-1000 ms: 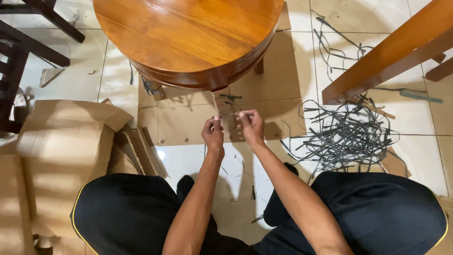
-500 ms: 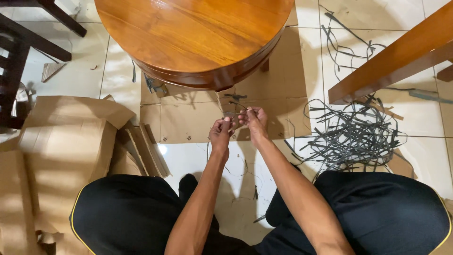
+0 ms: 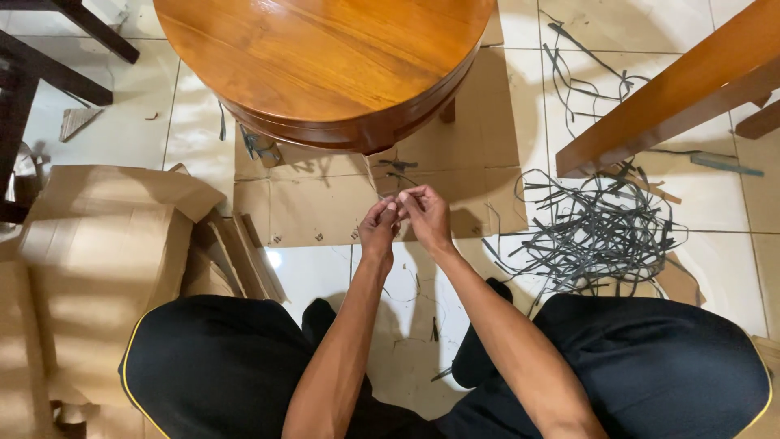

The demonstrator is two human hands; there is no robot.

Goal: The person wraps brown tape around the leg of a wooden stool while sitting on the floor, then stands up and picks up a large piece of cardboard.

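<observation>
Tiled floor (image 3: 735,207) (cardboard sheets (image 3: 325,207) flat) under round wooden table (image 3: 325,65)

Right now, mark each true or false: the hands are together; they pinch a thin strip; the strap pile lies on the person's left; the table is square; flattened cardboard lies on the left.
1. The left hand and right hand meet in front of the knees: true.
2. They pinch a thin dark strip: true.
3. The tangled pile of grey straps lies on the person's left: false, on the right.
4. The polished wooden table is square: false, round.
5. Flattened brown cardboard lies on the left: true.
</observation>
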